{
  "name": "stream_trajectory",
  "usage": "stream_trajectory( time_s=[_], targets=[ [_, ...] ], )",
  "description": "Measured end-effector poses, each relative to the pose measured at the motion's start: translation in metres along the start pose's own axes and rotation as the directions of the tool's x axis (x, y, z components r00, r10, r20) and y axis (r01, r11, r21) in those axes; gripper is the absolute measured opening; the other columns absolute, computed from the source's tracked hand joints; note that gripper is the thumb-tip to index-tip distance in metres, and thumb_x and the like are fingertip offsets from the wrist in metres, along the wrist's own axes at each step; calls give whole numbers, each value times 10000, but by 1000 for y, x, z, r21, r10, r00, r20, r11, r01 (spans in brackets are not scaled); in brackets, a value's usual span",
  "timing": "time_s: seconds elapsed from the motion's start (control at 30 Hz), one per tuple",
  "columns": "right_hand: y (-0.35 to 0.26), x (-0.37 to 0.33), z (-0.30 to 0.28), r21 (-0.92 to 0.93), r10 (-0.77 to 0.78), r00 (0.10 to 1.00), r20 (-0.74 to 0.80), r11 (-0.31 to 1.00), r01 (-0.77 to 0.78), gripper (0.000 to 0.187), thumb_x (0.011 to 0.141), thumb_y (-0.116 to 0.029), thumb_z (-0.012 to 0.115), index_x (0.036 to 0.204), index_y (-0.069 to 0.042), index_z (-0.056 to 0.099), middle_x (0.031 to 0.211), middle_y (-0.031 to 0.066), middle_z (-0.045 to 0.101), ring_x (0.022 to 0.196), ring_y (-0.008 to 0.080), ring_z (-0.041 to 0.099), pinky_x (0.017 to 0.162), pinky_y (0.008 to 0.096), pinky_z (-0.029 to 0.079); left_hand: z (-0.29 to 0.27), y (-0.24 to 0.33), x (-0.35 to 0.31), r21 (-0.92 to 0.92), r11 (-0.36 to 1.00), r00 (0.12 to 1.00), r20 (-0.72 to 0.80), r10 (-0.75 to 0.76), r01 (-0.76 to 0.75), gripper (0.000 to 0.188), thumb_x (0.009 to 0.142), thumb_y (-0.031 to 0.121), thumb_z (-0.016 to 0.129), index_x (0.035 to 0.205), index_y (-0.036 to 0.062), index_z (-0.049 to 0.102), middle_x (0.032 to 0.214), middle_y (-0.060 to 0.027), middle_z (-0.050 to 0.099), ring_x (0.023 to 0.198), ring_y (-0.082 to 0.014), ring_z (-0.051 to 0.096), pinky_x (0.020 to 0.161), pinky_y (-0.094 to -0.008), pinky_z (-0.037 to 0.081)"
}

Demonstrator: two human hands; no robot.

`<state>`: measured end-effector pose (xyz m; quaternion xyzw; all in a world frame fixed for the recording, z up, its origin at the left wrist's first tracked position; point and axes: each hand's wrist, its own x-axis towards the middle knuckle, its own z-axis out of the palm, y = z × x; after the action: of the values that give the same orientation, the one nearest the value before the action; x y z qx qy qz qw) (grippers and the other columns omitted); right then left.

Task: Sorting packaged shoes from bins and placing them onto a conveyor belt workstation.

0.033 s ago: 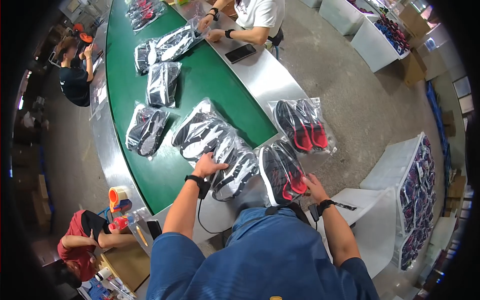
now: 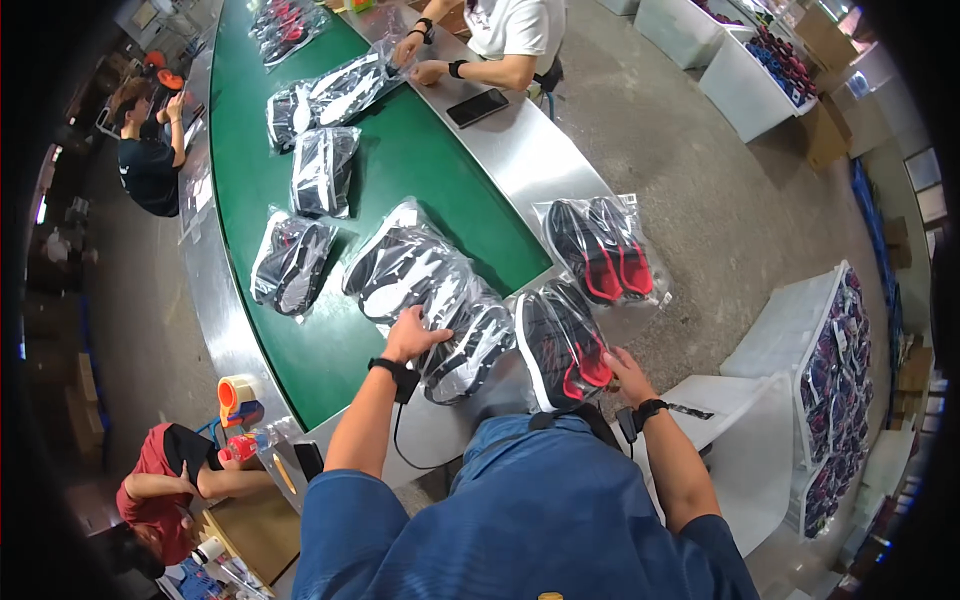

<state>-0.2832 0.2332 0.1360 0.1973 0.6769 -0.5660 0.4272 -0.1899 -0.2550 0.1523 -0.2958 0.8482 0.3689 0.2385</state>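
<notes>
My left hand (image 2: 411, 338) grips the near-left side of a clear-bagged pair of black-and-white shoes (image 2: 467, 352), its thumb lying across the plastic. Just right of that pair is another bagged pair, black with red lining (image 2: 562, 345). Its heel end is held by my right hand (image 2: 629, 377), with the thumb and fingertips against the bag and some fingers hidden below. Touching the left-hand pair on its far side is a further bagged black-and-white pair (image 2: 400, 265). Beyond the right-hand pair, bagged red-lined shoes (image 2: 600, 250) lie at the metal table's right edge.
A green belt (image 2: 400, 170) carries more bagged shoes (image 2: 325, 170). Across it, a person in white (image 2: 510, 45) handles a bag beside a phone (image 2: 478, 107). Orange tape (image 2: 237, 395) and a bottle (image 2: 240, 447) stand at left; a white bin of bagged goods (image 2: 790, 330) at right.
</notes>
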Motion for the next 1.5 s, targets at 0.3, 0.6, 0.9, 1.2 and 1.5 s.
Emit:
stream_trajectory(
  time_s=[0.3,0.6,0.9,1.2,1.5],
  targets=[
    [-3,7,-3,-14,-54,995,87,998,55,814,927,-500,718,1546,-85,388,1436,117,541,1283,255,535,931,451,486,36,-20,-152,-426,869,859,-512,-3,-251,795,643,21,849,1336,52,463,1348,-95,464,1153,-212,544,954,-310,491],
    [-4,3,0,-57,-23,992,127,998,30,874,914,-524,719,1573,-108,322,1409,100,551,1234,218,551,874,412,483,92,-76,-235,-459,750,727,-685,42,-477,531,876,3,680,1350,98,458,1576,-148,369,1400,-288,454,1144,-435,417],
    [-20,-9,6,-166,-23,944,330,983,82,788,931,-442,721,1539,-90,364,1372,71,580,1159,164,590,927,359,490,134,-87,-305,-957,290,907,-98,-409,28,750,1035,311,620,1618,108,194,1551,-135,393,1319,-248,526,1073,-407,489],
    [-20,-14,15,-315,-3,918,396,939,139,678,906,-452,728,1414,-75,486,1122,26,615,953,83,571,672,237,466,180,-50,-257,-955,86,883,-296,-363,-284,878,957,60,673,1647,114,133,1643,-102,295,1459,-250,370,1205,-396,320],
    [-54,-39,48,46,-348,855,385,932,358,737,879,-219,769,1470,23,402,1301,83,597,1174,152,577,1032,311,456,116,-8,-194,-967,213,983,-159,-89,-137,778,986,138,637,1623,37,203,1578,-145,403,1388,-244,469,1161,-375,385]
  ],
)
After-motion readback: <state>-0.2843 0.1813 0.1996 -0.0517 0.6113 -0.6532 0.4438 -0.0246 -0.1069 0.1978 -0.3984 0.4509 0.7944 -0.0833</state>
